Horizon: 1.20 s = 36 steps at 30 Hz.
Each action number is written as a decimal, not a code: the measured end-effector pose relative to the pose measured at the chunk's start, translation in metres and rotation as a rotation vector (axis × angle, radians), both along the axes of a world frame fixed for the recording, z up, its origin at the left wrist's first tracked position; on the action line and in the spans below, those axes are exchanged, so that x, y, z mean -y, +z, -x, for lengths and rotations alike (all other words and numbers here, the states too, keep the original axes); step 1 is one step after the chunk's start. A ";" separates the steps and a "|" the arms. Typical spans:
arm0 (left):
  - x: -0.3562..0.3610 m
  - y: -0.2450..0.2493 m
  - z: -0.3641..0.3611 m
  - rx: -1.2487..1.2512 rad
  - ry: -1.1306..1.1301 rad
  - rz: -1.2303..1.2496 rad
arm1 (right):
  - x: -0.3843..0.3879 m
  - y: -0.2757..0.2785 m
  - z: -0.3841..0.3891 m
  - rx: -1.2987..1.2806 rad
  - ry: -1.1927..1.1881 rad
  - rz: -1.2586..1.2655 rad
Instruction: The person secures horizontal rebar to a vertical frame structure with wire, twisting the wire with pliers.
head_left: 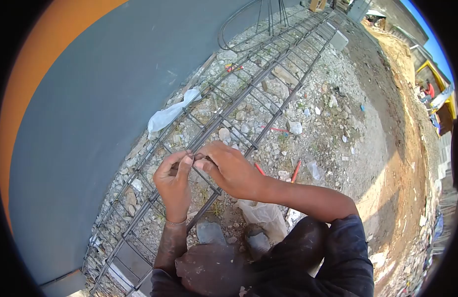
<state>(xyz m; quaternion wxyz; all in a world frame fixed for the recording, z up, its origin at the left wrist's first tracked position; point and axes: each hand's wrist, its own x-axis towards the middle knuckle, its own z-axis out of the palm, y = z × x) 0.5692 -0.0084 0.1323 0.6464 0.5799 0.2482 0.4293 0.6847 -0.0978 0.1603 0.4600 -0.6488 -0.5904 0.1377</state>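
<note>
A long rebar cage (pixel 258 84) of dark steel bars and cross ties runs from the lower left to the top. My left hand (pixel 173 180) is closed in a pinch at one of its bars, thumb against fingers. My right hand (pixel 233 171) meets it there, its fingers also pinched together. Whatever thin piece lies between the fingertips is too small to make out. Near my right forearm, two red bars like tool handles (pixel 296 171) lie on the ground, partly hidden by my arm.
A grey wall (pixel 100 79) with an orange band stands along the left. White plastic (pixel 172 111) lies by the cage, and a clear plastic bag (pixel 266 217) is near my feet. Rubble (pixel 276 86) covers the ground. A person in red (pixel 429 90) is far off right.
</note>
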 end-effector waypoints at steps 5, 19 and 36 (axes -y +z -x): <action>-0.010 0.001 0.013 -0.069 0.050 -0.250 | -0.019 0.006 0.010 0.123 0.039 0.196; -0.018 -0.022 -0.001 0.276 0.071 0.368 | -0.041 -0.001 0.008 0.062 0.038 0.115; -0.015 -0.052 0.002 0.246 0.098 0.459 | -0.055 -0.043 -0.018 -0.117 0.285 0.310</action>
